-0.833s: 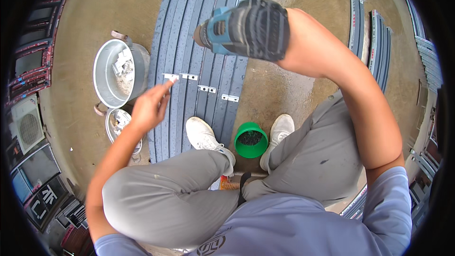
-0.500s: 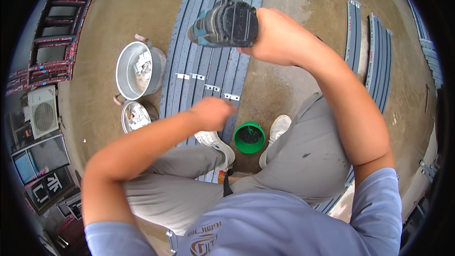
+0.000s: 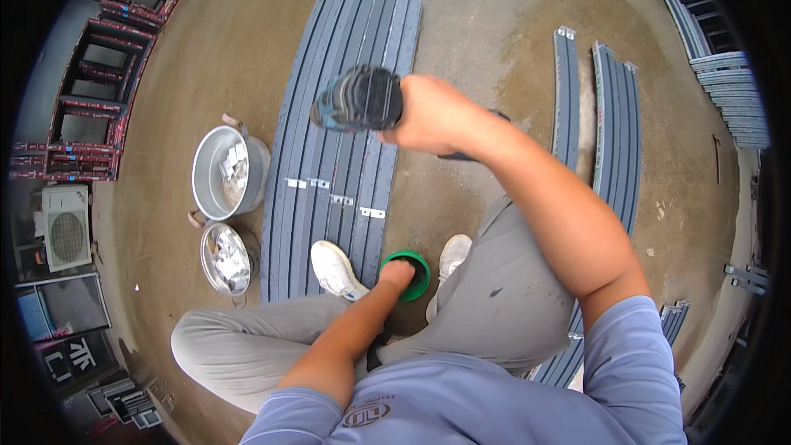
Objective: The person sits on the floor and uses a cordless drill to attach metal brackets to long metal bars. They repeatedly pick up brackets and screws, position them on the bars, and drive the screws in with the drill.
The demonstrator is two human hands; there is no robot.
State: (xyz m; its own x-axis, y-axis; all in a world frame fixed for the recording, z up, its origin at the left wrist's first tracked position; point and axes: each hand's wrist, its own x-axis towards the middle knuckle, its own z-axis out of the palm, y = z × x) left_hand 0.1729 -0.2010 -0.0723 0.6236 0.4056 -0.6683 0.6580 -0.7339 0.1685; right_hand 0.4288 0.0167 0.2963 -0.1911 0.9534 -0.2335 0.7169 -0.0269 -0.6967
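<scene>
My right hand (image 3: 430, 112) is closed round the handle of a blue and black cordless drill (image 3: 360, 99), held up over a row of long grey metal profiles (image 3: 383, 25). My left hand (image 3: 399, 274) reaches into a small green bucket (image 3: 425, 270) that stands between my white shoes. Its fingers are hidden inside, against dark contents too small to make out. Several small silver brackets with holes (image 3: 372, 213) lie across the profiles beyond my left shoe.
Left of the profiles stand a large metal pot (image 3: 198, 171) and a smaller metal pot (image 3: 208, 262), both with pale and silvery pieces inside. More grey profiles (image 3: 614, 115) lie to the right. At the far left are red-edged frames (image 3: 62, 107) and an air-conditioner unit (image 3: 66, 227).
My left hand has come down and back from above the profiles into the green bucket. The drill in my right hand sits lower and a little farther left in view.
</scene>
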